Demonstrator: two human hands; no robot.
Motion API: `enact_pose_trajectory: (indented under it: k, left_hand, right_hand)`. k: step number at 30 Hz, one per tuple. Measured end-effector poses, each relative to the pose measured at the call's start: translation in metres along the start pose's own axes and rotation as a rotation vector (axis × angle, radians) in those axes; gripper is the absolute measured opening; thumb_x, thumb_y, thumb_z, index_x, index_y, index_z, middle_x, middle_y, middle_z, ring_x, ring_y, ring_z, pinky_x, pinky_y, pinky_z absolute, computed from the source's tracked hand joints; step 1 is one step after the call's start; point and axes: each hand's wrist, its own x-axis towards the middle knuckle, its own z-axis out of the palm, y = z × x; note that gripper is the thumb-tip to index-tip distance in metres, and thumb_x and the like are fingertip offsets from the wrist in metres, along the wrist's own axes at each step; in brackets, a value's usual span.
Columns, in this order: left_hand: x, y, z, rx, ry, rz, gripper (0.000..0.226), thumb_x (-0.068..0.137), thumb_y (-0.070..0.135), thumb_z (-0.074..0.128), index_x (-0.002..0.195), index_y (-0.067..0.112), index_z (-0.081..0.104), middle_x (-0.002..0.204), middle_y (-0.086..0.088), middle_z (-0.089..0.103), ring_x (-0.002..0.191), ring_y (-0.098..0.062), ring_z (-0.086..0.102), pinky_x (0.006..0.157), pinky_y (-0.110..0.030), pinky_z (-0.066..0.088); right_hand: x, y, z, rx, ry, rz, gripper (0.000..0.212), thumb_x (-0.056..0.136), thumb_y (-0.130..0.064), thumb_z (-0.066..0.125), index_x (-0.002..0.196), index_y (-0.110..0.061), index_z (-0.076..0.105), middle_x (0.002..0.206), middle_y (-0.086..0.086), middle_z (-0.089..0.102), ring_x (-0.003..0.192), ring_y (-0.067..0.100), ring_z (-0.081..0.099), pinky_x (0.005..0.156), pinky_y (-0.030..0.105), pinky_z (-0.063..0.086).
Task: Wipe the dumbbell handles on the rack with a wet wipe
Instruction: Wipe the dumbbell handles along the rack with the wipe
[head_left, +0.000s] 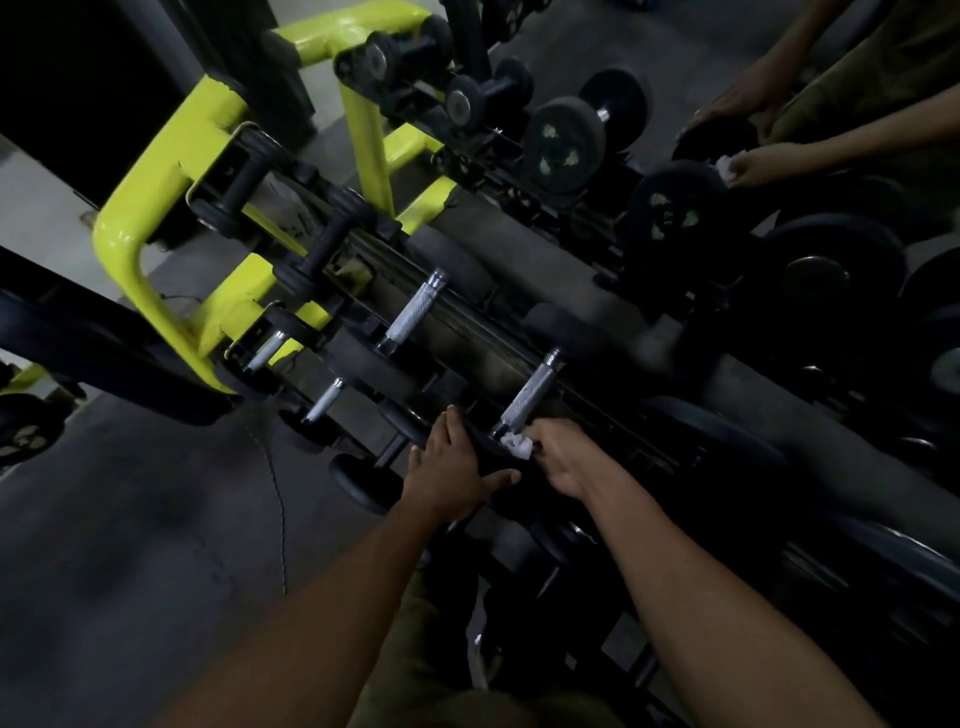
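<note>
We noted a bright yellow-green rack frame (156, 171) at 10 o'clock. The dumbbell handle (530, 392) near centre was silver with a fine knurled crosshatch pattern; a second handle (410, 312) at 11 o'clock of it matched. The wet wipe (517, 444) was white. The dumbbell heads (563, 143) at 1 o'clock were black with pale green blotches. The floor (130, 519) at 8 o'clock was grey.

Dim gym, grey floor (130, 545), yellow frame (150, 171)
</note>
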Motion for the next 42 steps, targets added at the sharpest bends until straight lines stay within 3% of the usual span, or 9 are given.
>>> enact_pose_trajectory:
  k: [3, 8, 13, 17, 26, 29, 33, 37, 42]
  left_hand:
    - [0.000, 0.001, -0.001, 0.001, 0.001, -0.003, 0.131, 0.078, 0.077, 0.063, 0.159, 0.008, -0.015, 0.170, -0.010, -0.007, 0.157, -0.023, 0.002, 0.125, -0.052, 0.012]
    - [0.000, 0.002, -0.002, 0.007, 0.002, 0.000, 0.132, 0.078, 0.078, 0.062, 0.159, 0.008, -0.014, 0.170, -0.011, -0.007, 0.157, -0.024, 0.002, 0.125, -0.053, 0.013]
    - [-0.002, 0.003, -0.003, 0.008, -0.005, -0.005, 0.132, 0.078, 0.078, 0.062, 0.159, 0.008, -0.015, 0.170, -0.010, -0.008, 0.157, -0.025, 0.002, 0.125, -0.053, 0.013]
    - [-0.003, 0.003, -0.003, 0.012, 0.004, -0.006, 0.132, 0.077, 0.079, 0.062, 0.159, 0.007, -0.014, 0.170, -0.011, -0.006, 0.157, -0.025, 0.003, 0.124, -0.054, 0.014]
    - [-0.003, 0.004, -0.004, 0.004, -0.004, -0.003, 0.131, 0.078, 0.076, 0.063, 0.158, 0.007, -0.014, 0.170, -0.011, -0.008, 0.157, -0.024, 0.002, 0.124, -0.053, 0.014]
    - [-0.003, 0.004, -0.004, 0.004, 0.002, -0.002, 0.131, 0.078, 0.076, 0.063, 0.159, 0.007, -0.013, 0.170, -0.011, -0.006, 0.157, -0.024, 0.003, 0.125, -0.052, 0.013]
    - [-0.003, 0.004, -0.003, 0.004, 0.010, -0.002, 0.132, 0.077, 0.077, 0.063, 0.159, 0.007, -0.014, 0.170, -0.011, -0.005, 0.157, -0.023, 0.001, 0.124, -0.052, 0.011]
    - [-0.002, 0.002, -0.002, 0.000, 0.009, -0.005, 0.132, 0.078, 0.077, 0.063, 0.159, 0.008, -0.014, 0.170, -0.010, -0.007, 0.157, -0.023, 0.000, 0.125, -0.052, 0.010]
    - [-0.002, 0.003, -0.002, 0.006, 0.004, -0.001, 0.132, 0.078, 0.078, 0.062, 0.159, 0.008, -0.014, 0.170, -0.011, -0.007, 0.157, -0.023, 0.000, 0.124, -0.052, 0.011]
  right_hand:
    - [0.002, -0.006, -0.006, -0.337, 0.000, -0.073, 0.024, 0.079, 0.007, 0.061, 0.064, -0.012, 0.063, 0.059, 0.003, 0.059, 0.053, 0.012, 0.054, 0.051, 0.018, 0.042]
    - [0.012, 0.010, -0.013, -0.359, -0.055, -0.090, 0.008, 0.086, -0.005, 0.064, 0.091, -0.010, 0.069, 0.080, 0.007, 0.067, 0.073, 0.016, 0.060, 0.063, 0.027, 0.045]
    - [0.008, 0.003, -0.004, 0.344, 0.134, -0.120, 0.025, 0.082, 0.016, 0.058, 0.073, -0.008, 0.057, 0.065, 0.005, 0.061, 0.055, 0.010, 0.058, 0.051, 0.018, 0.047]
    - [0.004, -0.004, -0.007, 0.758, 0.209, -0.162, 0.020, 0.082, 0.017, 0.060, 0.091, 0.000, 0.065, 0.085, 0.006, 0.069, 0.079, 0.012, 0.066, 0.073, 0.021, 0.053]
    - [0.000, 0.017, 0.012, -0.043, 0.092, -0.127, 0.017, 0.082, -0.010, 0.077, 0.097, -0.004, 0.071, 0.078, 0.010, 0.074, 0.064, 0.015, 0.071, 0.053, 0.025, 0.054]
    - [0.004, 0.015, 0.011, 0.014, 0.185, -0.137, 0.017, 0.081, -0.011, 0.076, 0.095, -0.003, 0.069, 0.087, 0.016, 0.074, 0.077, 0.026, 0.071, 0.071, 0.039, 0.058]
    - [0.003, -0.006, 0.008, 0.375, 0.273, -0.265, 0.013, 0.087, 0.003, 0.067, 0.080, -0.008, 0.065, 0.071, 0.002, 0.062, 0.061, 0.008, 0.058, 0.061, 0.021, 0.048]
    - [0.010, -0.037, 0.002, 0.759, 0.409, -0.293, 0.014, 0.088, 0.003, 0.068, 0.097, -0.005, 0.061, 0.089, 0.003, 0.067, 0.074, 0.007, 0.066, 0.063, 0.015, 0.052]
    - [0.009, -0.033, 0.012, 0.526, 0.476, -0.269, 0.012, 0.094, -0.007, 0.061, 0.083, -0.011, 0.064, 0.078, 0.000, 0.067, 0.068, 0.007, 0.063, 0.063, 0.020, 0.049]
